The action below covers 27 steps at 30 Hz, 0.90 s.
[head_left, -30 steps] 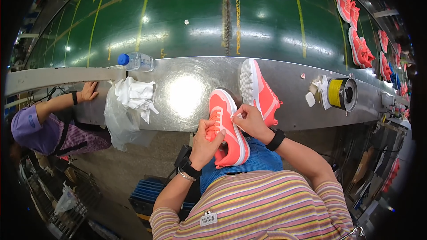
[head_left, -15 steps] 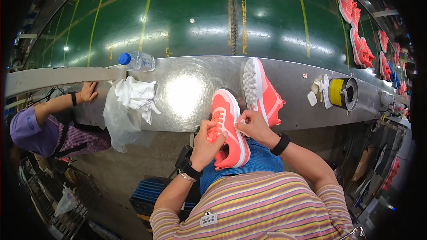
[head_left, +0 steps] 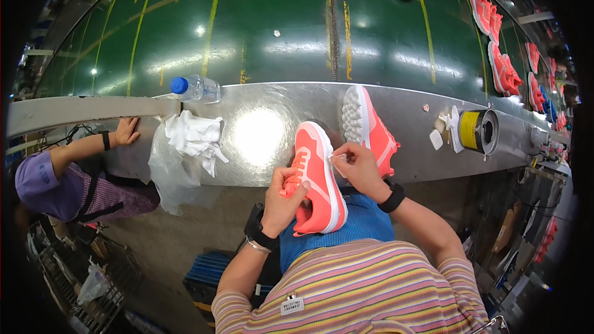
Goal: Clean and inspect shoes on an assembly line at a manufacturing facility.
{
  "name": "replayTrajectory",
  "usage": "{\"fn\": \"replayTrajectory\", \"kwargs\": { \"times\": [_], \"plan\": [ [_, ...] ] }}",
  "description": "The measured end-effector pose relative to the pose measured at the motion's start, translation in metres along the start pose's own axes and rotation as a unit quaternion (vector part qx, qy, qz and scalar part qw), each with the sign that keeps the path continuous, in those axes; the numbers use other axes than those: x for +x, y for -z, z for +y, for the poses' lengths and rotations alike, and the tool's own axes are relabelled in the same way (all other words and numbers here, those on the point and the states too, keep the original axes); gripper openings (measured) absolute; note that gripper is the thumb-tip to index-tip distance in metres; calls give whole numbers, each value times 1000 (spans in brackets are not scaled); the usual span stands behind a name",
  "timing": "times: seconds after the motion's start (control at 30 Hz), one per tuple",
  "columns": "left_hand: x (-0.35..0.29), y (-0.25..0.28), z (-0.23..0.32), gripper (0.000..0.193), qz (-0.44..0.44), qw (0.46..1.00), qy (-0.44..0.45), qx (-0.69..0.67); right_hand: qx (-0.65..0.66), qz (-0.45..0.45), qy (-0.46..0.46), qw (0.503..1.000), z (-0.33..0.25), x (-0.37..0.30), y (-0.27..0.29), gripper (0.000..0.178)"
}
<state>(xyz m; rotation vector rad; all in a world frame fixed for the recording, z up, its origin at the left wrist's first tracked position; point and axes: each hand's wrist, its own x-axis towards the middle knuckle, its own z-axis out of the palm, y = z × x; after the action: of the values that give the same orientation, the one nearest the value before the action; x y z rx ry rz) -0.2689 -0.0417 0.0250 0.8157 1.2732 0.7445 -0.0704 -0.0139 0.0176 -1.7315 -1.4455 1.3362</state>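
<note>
My left hand (head_left: 283, 203) is closed round the laced middle of a coral sneaker (head_left: 315, 167) with a white sole. The shoe's toe points away from me, and its heel lies over my blue-covered lap. At the right edge of its sole, my right hand (head_left: 364, 170) pinches a small white piece (head_left: 338, 158), mostly hidden by the fingers. Just beyond that hand, a second coral sneaker (head_left: 378, 125) lies on its side on the metal ledge (head_left: 260, 161), its pale bumpy sole facing left.
A bottle with a blue cap (head_left: 197, 89), white cloths (head_left: 193, 136) and a plastic bag (head_left: 167, 176) are on the left. A co-worker's hand (head_left: 126, 131) rests on the ledge. At right stands a yellow-labelled can (head_left: 477, 131). More coral sneakers (head_left: 504, 68) sit on the green belt (head_left: 272, 55).
My right hand has slid a little along the sole's edge toward the toe. My left hand keeps its hold on the sneaker. The whole view has shifted slightly.
</note>
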Motion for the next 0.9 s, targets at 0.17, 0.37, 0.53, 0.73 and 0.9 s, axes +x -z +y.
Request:
{"fn": "replayTrajectory", "kwargs": {
  "times": [0.17,0.37,0.53,0.73,0.9],
  "plan": [
    [32,6,-8,44,36,968,-146,200,482,-63,-144,862,-13,14,23,11],
    [35,12,22,76,-38,878,-175,443,600,-165,-147,769,-26,17,21,12],
    [96,90,38,90,367,875,-221,226,600,-154,-169,767,-14,27,20,15],
    [162,143,46,92,371,813,-315,321,564,-194,-127,793,-45,46,12,15],
    [166,130,66,75,317,804,-330,380,571,-173,-116,794,-66,71,4,15]
  ]
}}
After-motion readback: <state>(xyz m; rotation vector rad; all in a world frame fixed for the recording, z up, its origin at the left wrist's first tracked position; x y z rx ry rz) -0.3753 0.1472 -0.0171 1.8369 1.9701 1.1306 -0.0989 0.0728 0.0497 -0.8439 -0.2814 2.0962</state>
